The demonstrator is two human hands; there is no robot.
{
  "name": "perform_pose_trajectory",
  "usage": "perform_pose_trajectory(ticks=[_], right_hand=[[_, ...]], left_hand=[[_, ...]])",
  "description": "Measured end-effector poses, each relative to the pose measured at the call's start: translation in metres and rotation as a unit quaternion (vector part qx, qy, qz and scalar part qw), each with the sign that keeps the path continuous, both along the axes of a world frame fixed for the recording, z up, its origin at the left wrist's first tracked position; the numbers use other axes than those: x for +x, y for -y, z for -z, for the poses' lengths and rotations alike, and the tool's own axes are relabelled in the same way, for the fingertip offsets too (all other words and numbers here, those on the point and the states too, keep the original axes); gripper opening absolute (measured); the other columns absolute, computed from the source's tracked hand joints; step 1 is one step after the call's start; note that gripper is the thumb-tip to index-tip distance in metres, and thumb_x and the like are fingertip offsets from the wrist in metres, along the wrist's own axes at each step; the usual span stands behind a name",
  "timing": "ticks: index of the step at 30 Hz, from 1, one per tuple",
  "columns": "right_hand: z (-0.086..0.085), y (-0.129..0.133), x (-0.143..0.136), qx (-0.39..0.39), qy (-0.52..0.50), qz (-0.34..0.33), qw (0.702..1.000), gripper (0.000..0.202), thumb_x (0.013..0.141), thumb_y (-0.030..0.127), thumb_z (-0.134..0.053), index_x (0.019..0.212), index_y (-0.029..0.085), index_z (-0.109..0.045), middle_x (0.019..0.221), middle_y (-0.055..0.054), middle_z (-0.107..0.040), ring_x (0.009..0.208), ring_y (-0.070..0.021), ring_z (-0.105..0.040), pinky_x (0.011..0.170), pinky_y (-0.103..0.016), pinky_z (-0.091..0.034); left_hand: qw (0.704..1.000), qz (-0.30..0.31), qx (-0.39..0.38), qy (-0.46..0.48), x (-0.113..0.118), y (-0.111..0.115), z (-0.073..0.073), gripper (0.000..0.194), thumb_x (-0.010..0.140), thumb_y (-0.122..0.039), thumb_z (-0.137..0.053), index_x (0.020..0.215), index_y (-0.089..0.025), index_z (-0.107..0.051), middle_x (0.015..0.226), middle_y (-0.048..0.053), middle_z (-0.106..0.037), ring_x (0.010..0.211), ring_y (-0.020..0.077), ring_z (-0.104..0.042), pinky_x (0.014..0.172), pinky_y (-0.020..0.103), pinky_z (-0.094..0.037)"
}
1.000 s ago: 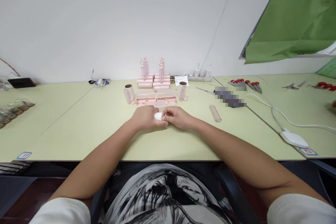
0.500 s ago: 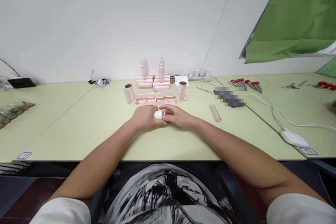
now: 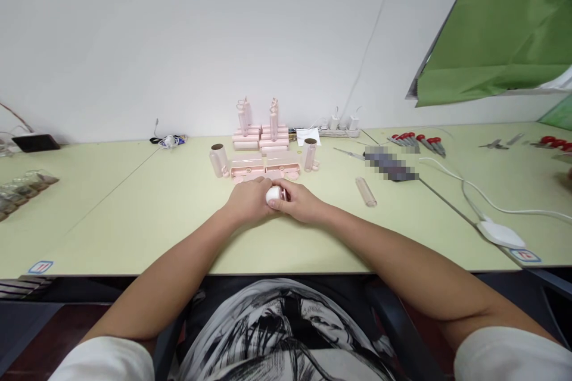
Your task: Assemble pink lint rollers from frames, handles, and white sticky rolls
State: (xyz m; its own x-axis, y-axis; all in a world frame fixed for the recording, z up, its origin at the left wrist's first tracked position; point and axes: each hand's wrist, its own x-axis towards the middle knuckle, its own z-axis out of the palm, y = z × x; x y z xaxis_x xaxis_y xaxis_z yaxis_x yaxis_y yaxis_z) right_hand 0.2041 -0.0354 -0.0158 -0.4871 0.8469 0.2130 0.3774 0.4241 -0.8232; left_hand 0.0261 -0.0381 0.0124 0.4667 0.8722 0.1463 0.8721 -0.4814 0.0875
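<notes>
A small white cap-like part (image 3: 273, 194) with a pinkish end lies between my two hands, low over the table. My left hand (image 3: 251, 199) is closed around its left side. From the right, my right hand (image 3: 300, 200) grips the same part, its thumb across the front. Just behind the hands are two open pink trays (image 3: 247, 172). Upright clear tubes stand on either side, one on the left (image 3: 219, 161) and one on the right (image 3: 309, 155). To the right a clear tube (image 3: 366, 191) lies on its side.
Pink boxes (image 3: 246, 145) with upright pink bottles (image 3: 273, 123) stand at the back. A power strip (image 3: 339, 133) lies against the wall. Red-handled tools (image 3: 435, 146) and a white cable with a white device (image 3: 500, 234) are at the right. Bagged items (image 3: 27, 187) sit far left.
The white part has shifted slightly right and turned between my hands. My right thumb has moved onto its front, and my left fingers have closed in nearer to my right hand.
</notes>
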Motion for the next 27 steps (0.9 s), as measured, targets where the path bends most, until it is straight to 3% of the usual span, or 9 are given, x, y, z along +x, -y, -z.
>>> perform_pose_trajectory(ticks=[10, 27], right_hand=[[-0.0003, 0.0017, -0.0005, 0.036, 0.025, 0.012, 0.999, 0.047, 0.085, 0.038, -0.063, 0.127, 0.02, -0.055, 0.107, -0.006, -0.068, 0.088, -0.0201, -0.06, 0.078, -0.033, -0.044], [-0.0028, 0.0037, -0.0008, 0.041, 0.024, 0.015, 0.999, 0.046, 0.085, 0.036, -0.062, 0.128, 0.02, -0.055, 0.107, -0.006, -0.067, 0.087, -0.0194, -0.058, 0.077, -0.033, -0.044]], left_hand=[[1.0, -0.005, -0.001, 0.01, 0.0, -0.0009, 0.0023, 0.047, 0.076, -0.06, -0.056, 0.101, -0.02, -0.058, 0.098, 0.007, -0.067, 0.086, 0.0254, -0.065, 0.064, 0.032, -0.043], [1.0, -0.003, -0.008, 0.022, -0.0003, -0.0013, 0.0028, 0.051, 0.075, -0.064, -0.056, 0.102, -0.021, -0.059, 0.098, 0.007, -0.068, 0.087, 0.026, -0.066, 0.065, 0.032, -0.043]])
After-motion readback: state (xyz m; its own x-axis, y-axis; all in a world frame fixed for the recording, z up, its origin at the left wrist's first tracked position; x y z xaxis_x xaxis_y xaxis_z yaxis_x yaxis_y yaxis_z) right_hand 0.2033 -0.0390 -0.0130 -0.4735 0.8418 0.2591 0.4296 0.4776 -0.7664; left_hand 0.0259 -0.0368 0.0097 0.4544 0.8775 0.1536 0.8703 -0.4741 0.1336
